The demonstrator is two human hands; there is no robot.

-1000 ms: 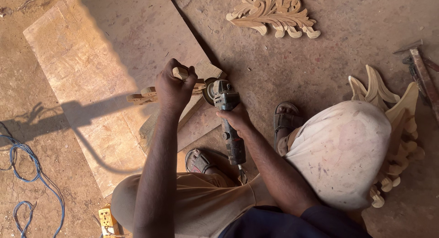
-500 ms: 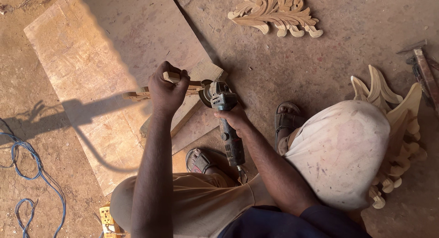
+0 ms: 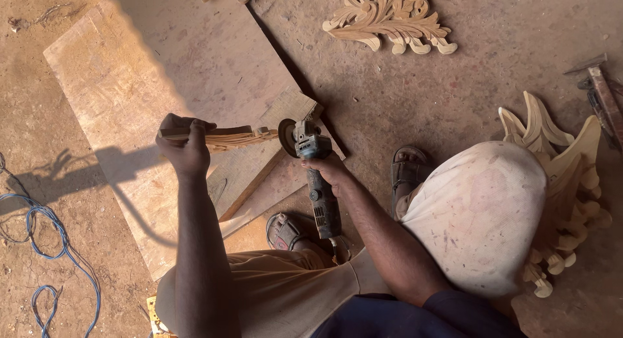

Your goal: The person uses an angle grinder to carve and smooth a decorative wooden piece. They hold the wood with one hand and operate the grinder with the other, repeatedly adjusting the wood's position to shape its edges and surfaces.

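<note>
Your left hand is clenched round a narrow carved wood strip, held level above the plywood sheet on the floor. Your right hand is wrapped tight on the angle grinder (disc touching the strip's free end). A carved leaf ornament lies well apart.

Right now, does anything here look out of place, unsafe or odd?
Yes. The left hand holds a small carved wood piece in the air, unclamped, right at the disc of the angle grinder in the right hand. Both hands are bare, and the sandalled feet lie just below.
</note>
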